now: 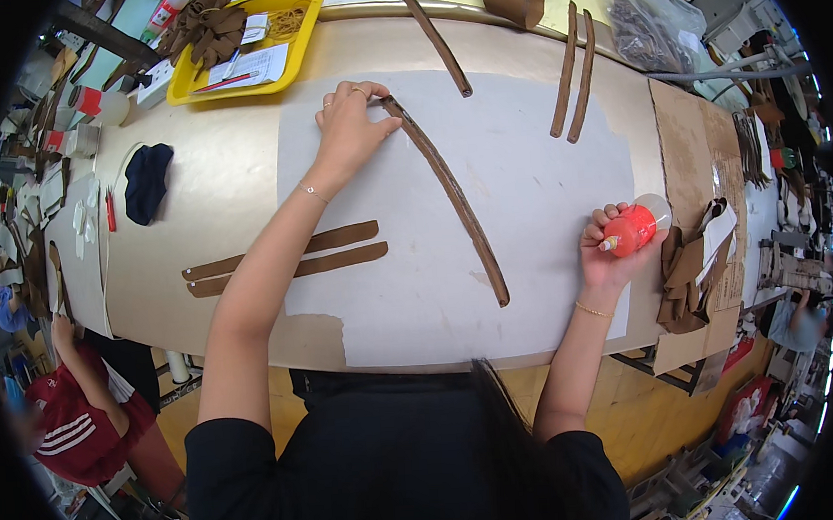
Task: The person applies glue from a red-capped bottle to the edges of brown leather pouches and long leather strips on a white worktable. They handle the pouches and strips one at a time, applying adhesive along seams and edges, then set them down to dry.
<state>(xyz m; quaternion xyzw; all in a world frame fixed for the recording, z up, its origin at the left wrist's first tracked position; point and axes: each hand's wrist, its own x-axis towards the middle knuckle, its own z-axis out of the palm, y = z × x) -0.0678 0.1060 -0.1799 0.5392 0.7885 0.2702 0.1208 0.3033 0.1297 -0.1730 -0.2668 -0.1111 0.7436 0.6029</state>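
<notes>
Brown strip [454,188], dark along its length, lies slantwise on the pale sheet [545,187], its near end free. Thumb and fingertips of the left hand [348,127] are set about the far end; whether they pinch it or merely touch it, I cannot tell. The right hand's [609,255] fingers are wrapped around a red-labelled squeeze bottle [633,230], held tipped, nozzle leftward, well apart from the strip. To do this well, I would steady that far end lightly, keep the strip flat, and, if the bottle holds glue, squeeze gently so the line stays thin and even. Two flat brown strips [340,236] lie by the left forearm on the tan table [234,194]; beyond stands a yellow tray [248,92]. Brown scraps [689,279] sit on cardboard [688,133] at the right. Past the table's left end, a person in a red top [86,419] works in the crowded room, above a yellowish floor [650,408].
</notes>
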